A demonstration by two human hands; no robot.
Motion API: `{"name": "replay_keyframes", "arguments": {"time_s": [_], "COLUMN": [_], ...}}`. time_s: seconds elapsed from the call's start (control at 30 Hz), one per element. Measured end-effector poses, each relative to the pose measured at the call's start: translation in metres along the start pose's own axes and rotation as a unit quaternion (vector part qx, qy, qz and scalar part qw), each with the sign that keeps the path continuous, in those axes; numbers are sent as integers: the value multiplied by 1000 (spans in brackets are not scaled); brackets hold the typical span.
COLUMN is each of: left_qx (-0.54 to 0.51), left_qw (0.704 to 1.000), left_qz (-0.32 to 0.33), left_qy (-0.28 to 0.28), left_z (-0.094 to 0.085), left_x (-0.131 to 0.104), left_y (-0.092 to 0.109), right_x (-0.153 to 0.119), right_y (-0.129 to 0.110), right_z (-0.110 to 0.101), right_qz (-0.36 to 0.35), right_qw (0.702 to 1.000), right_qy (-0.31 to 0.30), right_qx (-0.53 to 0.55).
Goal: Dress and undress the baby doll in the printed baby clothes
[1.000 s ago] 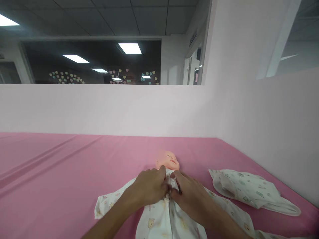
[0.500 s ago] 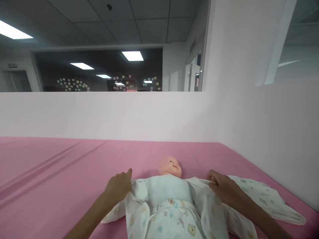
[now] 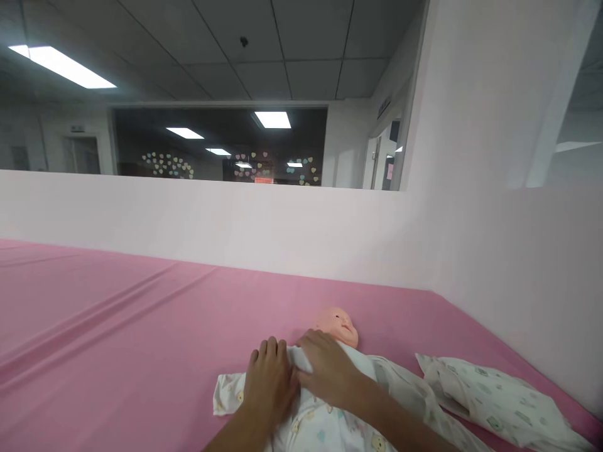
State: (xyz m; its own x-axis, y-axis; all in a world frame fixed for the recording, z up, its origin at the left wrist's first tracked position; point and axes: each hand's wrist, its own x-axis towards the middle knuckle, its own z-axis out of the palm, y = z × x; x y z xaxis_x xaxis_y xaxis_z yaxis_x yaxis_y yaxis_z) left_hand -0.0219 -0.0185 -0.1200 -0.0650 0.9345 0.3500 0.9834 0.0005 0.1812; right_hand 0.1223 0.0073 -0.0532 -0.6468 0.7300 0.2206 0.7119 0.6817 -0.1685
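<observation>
A baby doll lies on its back on the pink sheet, its bald head turned to the right. It wears a white baby shirt with a pastel animal print, and one sleeve is spread out at the left. My left hand is on the shirt's left side by the doll's shoulder, fingers bent over the cloth. Reaching across the doll's chest, my right hand is closed on the shirt's upper edge, close beside my left hand. The hands hide the cloth between them.
A folded white printed cloth lies to the doll's right. The pink sheet covers the surface, with long creases at the left. Behind rises a white wall with a window above, and another white wall stands at the right.
My right hand has moved left from the shirt's right side across the chest. My left hand has come in nearer to the doll's body. The view has shifted and tilted slightly.
</observation>
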Motion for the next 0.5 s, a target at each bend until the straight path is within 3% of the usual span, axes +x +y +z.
{"name": "replay_keyframes", "arguments": {"time_s": [0.1,0.17,0.3,0.4,0.5], "left_qx": [32,38,49,36,8], "left_qw": [999,998,996,996,991], "left_qz": [3,11,7,-7,-34], "left_qy": [-23,-41,-68,-87,-126], "left_z": [5,4,-5,-14,-18], "left_x": [3,5,5,7,11], "left_y": [-7,-12,-13,-18,-38], "right_x": [32,43,44,35,25], "right_y": [-12,-11,-5,1,13], "right_z": [18,28,36,27,12], "right_qz": [-36,-31,-11,-20,-14], "right_qw": [991,985,987,990,996], "right_qy": [-119,-149,-129,-117,-82], "right_qx": [-54,-78,-92,-72,-31]}}
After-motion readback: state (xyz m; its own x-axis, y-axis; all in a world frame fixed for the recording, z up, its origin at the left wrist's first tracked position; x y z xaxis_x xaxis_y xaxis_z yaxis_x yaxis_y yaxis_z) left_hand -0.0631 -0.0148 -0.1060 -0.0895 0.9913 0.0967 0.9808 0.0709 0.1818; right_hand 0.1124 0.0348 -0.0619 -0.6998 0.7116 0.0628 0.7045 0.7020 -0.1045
